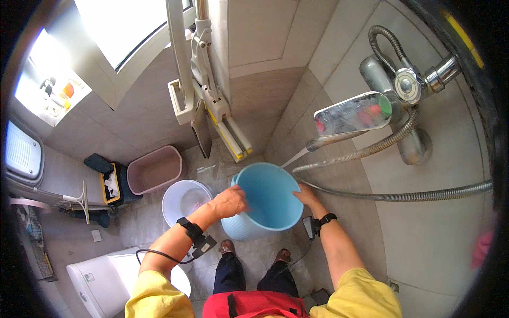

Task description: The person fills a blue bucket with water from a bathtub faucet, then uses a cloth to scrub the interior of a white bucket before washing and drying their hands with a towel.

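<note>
A light blue plastic bucket point(270, 198) is tilted in front of me, its mouth towards a wall-mounted faucet spout point(314, 144). Water runs from the spout to the bucket's upper rim. My left hand point(234, 202) is at the left rim, its fingers slightly blurred. My right hand point(306, 195) grips the rim on the right, beside the wall. A pale plastic bucket point(187, 202) with something pinkish in it stands on the floor, partly behind my left forearm. Each wrist wears a black strap with a small device.
A pink tub point(155, 169) and a dark bin with a yellow rim point(110, 185) stand at the left. Sponge mops point(222, 119) lean at the back. A white toilet point(99, 282) is lower left. A metal shower hose point(397, 196) hangs at the right.
</note>
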`<state>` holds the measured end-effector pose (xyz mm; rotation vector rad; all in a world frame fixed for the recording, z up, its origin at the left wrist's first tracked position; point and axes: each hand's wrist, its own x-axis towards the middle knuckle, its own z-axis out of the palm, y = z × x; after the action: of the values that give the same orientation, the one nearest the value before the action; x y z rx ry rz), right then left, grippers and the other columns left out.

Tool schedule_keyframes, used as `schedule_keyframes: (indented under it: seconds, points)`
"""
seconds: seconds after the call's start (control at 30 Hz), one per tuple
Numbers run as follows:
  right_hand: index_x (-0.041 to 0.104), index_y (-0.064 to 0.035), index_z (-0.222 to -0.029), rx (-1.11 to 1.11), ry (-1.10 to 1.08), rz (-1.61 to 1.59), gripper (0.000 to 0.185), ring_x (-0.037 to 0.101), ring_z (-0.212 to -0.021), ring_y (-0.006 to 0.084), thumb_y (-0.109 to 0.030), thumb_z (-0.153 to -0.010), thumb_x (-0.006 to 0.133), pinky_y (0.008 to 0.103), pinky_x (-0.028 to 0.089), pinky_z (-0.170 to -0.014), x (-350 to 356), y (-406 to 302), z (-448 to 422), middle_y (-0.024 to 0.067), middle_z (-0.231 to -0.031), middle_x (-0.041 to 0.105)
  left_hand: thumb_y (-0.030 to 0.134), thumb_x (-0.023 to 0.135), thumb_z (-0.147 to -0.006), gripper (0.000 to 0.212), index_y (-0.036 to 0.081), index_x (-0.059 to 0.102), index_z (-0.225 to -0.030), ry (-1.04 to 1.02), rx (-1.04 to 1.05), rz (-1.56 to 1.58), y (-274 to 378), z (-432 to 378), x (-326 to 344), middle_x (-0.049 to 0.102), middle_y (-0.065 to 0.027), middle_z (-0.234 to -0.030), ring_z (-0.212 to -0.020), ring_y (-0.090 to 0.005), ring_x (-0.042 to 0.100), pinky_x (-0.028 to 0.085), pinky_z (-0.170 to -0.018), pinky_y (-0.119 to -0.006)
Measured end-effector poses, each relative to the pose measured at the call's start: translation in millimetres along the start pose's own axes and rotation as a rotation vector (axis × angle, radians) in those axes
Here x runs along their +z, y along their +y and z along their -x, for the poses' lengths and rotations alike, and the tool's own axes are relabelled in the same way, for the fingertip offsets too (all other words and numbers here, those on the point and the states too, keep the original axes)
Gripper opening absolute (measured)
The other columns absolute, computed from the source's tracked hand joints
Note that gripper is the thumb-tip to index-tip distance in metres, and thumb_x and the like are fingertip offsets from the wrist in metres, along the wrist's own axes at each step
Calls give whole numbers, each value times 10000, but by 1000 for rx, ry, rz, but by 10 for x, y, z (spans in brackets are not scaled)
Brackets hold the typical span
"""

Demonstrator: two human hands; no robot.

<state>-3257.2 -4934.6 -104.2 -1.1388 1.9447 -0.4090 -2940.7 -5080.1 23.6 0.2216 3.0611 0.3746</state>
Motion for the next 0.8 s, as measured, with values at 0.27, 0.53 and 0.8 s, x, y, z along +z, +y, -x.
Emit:
schedule_keyframes:
  seconds: [0.27,0.53,0.8]
  points:
    - [252,-97,-1274,450,-70,-716,550,571,-837,318,-103,-767,466,479,513,-591,322,-903,563,148,-1084,485,222,621,-697,530,148,457,-1195,-57,-400,161,666,-551,468,594,-101,-735,-663,-234,581,462,-601,-358]
    - [486,-37,-1113,410,23,-255,408,581,-758,203,-188,-735,516,339,497,-528,-134,-802,573,124,-925,570,70,543,-650,267,137,609,-901,306,-95,282,277,-121,463,578,-46,-675,-669,-234,565,433,-603,-352]
    - [488,17,-1085,440,223,-344,387,568,-550,176,-145,-733,493,287,481,-368,-47,-971,850,131,-802,578,185,603,-652,186,156,639,-832,341,-345,45,224,2,413,569,14,-719,-756,-165,522,388,-750,-329]
